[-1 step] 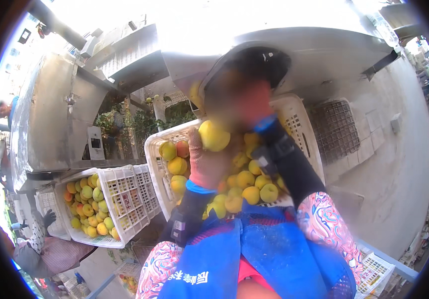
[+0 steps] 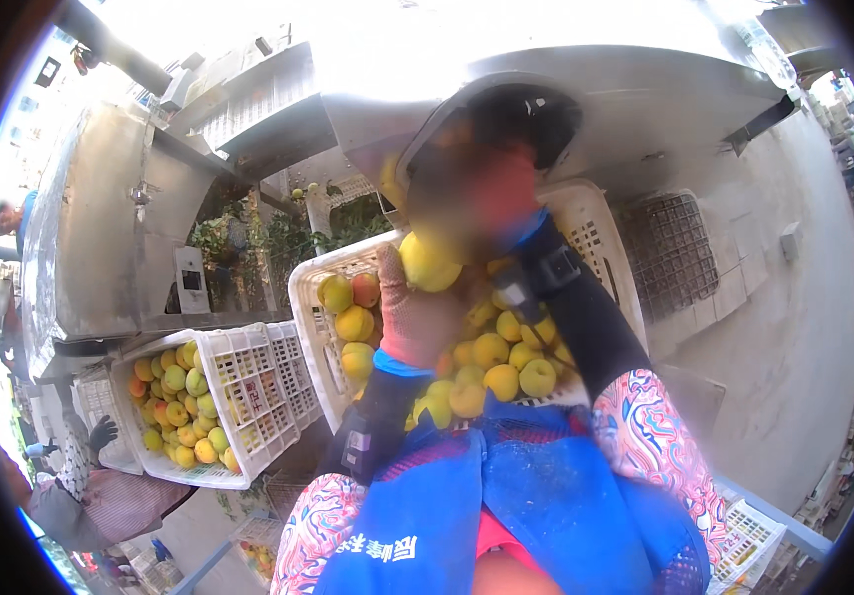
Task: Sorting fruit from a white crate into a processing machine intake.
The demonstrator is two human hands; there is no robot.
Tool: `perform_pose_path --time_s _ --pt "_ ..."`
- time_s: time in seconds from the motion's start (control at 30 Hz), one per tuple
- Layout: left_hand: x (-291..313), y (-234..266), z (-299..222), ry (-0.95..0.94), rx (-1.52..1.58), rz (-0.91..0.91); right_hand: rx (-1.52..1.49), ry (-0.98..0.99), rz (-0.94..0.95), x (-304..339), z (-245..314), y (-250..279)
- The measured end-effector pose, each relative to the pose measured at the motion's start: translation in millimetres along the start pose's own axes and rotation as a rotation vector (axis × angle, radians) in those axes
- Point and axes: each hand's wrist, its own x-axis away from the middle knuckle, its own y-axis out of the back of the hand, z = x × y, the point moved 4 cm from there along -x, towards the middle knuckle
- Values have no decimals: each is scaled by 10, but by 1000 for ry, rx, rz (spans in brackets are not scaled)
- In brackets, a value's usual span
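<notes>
A large white plastic crate (image 2: 316, 347) of yellow peaches (image 2: 489, 350), a few blushed red, sits right in front of me. Over it, my left hand (image 2: 419, 322), in a pinkish glove, grips a yellow peach (image 2: 430, 263) with the thumb raised along its side. My right hand (image 2: 504, 193), in a red glove, reaches to the dark, black-rimmed opening (image 2: 536, 114) of a grey metal chute beyond the crate. Blur hides its fingers, so what it holds, if anything, cannot be made out.
A second white crate (image 2: 248, 397) of peaches stands to the left, beside another person (image 2: 115, 506) with a dark-gloved hand. A worn metal housing (image 2: 110, 238) rises at the far left. Right of my crate lies a dark grid-like crate (image 2: 667, 253), and a white crate (image 2: 744, 545) is at lower right.
Both hands have shifted only slightly. The left hand keeps its grip on the peach, and the right stays at the chute opening.
</notes>
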Motion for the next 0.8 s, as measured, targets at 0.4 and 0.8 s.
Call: perform_pose_path --time_s 0.4,0.8 --pt "66 -64 30 25 -246 -62 -585 265 125 831 379 495" --pt "-181 -252 -36 23 -123 32 -363 247 46 819 261 519"
